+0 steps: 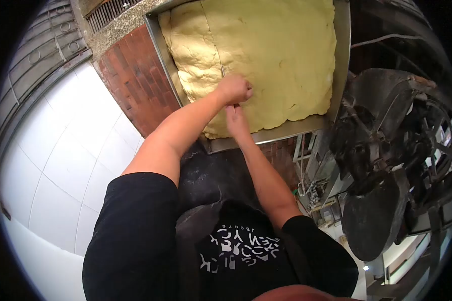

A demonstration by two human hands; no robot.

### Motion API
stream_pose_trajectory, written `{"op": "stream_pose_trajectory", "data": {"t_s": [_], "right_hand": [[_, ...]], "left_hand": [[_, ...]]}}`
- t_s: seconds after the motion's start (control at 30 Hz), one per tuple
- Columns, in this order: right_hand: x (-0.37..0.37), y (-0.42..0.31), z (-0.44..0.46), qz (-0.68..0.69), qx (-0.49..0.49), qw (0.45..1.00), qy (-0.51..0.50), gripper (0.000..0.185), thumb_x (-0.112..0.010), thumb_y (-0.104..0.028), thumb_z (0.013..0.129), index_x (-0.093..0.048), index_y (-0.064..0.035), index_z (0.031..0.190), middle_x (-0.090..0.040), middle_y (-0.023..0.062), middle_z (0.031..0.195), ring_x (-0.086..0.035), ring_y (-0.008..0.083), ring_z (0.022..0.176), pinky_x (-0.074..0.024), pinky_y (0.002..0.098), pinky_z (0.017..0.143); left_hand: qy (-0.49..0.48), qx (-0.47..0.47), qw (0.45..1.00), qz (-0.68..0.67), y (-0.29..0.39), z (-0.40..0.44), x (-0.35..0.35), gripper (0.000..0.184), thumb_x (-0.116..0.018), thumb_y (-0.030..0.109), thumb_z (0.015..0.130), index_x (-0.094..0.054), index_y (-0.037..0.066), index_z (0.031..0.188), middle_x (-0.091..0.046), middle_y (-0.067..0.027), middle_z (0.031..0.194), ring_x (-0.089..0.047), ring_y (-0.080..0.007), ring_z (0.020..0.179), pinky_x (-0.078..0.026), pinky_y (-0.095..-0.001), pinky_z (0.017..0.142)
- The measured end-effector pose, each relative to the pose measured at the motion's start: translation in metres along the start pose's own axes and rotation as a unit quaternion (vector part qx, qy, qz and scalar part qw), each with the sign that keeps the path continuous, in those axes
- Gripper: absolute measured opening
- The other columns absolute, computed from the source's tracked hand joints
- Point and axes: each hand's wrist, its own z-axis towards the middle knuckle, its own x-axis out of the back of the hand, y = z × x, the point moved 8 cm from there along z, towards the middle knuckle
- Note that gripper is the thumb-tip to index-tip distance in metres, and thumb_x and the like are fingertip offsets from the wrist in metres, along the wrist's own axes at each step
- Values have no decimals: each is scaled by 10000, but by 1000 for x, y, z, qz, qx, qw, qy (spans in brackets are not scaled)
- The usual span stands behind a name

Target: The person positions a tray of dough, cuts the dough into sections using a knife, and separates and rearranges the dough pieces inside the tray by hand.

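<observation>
Curls left grip into a fist over yellow dough in the metal tray, by a thin blade-like strip; cannot see inside. Holds right grip nearer the tray's close edge; cannot tell how wide. Wears black shirt with unclear white lettering. Has red brickwork left of tray, dark machinery right of it

Yellow dough and its metal tray run past the top edge. The left hand hides part of a slim tool too small to identify.
</observation>
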Motion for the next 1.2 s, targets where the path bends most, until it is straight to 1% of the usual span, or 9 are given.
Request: {"op": "stream_pose_trajectory", "data": {"t_s": [0.23, 0.37, 0.47, 0.57, 0.67, 0.77, 0.87, 1.07, 1.2], "right_hand": [[14, 70, -75, -55, -111, 992, -26, 449, -426, -386, 1033, -539, 27, 1169, -623, 298, 1017, -610, 464, 959, -472, 467, 827], [20, 98, -103, -63, -108, 992, -7, 442, -436, -395, 1030, -545, 25, 1118, -624, 285, 947, -607, 475, 872, -474, 471, 780], [29, 114, -125, -45, -173, 983, -30, 441, -446, -398, 1025, -544, 17, 1133, -633, 309, 981, -605, 505, 925, -470, 501, 808], [37, 109, -137, -110, -196, 974, -39, 446, -449, -401, 1021, -532, 11, 1175, -633, 330, 1041, -579, 528, 1018, -458, 532, 847], [42, 114, -143, -129, -189, 972, -60, 446, -440, -397, 1018, -477, 3, 1211, -624, 369, 993, -577, 559, 950, -441, 620, 820], [48, 116, -153, -132, -212, 966, -75, 452, -433, -397, 1019, -474, 14, 1204, -625, 369, 988, -582, 555, 948, -438, 626, 821], [53, 113, -160, -120, -233, 961, -92, 454, -427, -387, 1033, -503, 18, 1222, -614, 345, 1098, -546, 531, 1084, -444, 531, 889], [52, 110, -170, -161, -191, 956, -155, 466, -421, -377, 1038, -482, 51, 1212, -616, 349, 1090, -550, 525, 1101, -444, 516, 901], [54, 122, -177, -153, -200, 959, -132, 450, -429, -380, 1036, -479, 36, 1200, -641, 283, 956, -640, 428, 904, -483, 471, 793]], "left_hand": [[-30, -2, 998, -63, 44, -45, -76, 293, -543, 313, 848, -660, 82, 710, -640, -177, 676, -634, -395, 655, -515, -516, 645], [-51, -13, 993, -106, 56, -55, -124, 285, -550, 313, 845, -673, 88, 722, -645, -174, 674, -637, -399, 646, -519, -512, 639], [-80, -10, 992, -96, 72, -65, -150, 279, -554, 309, 842, -672, 92, 713, -646, -172, 675, -641, -396, 646, -519, -505, 626], [-83, 26, 989, -121, 77, -76, -154, 275, -554, 301, 839, -668, 98, 693, -642, -173, 671, -642, -397, 649, -517, -507, 622], [-86, 10, 987, -132, 84, -77, -163, 273, -561, 297, 837, -667, 101, 679, -644, -172, 670, -640, -401, 651, -518, -509, 628], [-90, -1, 979, -181, 94, -81, -172, 276, -566, 306, 836, -677, 100, 689, -649, -170, 671, -640, -404, 656, -524, -506, 634], [-110, -2, 976, -187, 102, -86, -186, 278, -567, 309, 832, -684, 96, 695, -649, -176, 679, -639, -407, 667, -526, -503, 639], [-149, 5, 968, -203, 111, -95, -191, 303, -527, 313, 846, -713, 95, 747, -684, -173, 745, -670, -388, 741, -533, -518, 702], [-158, 14, 963, -220, 114, -98, -191, 304, -528, 322, 844, -701, 95, 737, -679, -181, 746, -660, -401, 738, -532, -514, 701]]}}
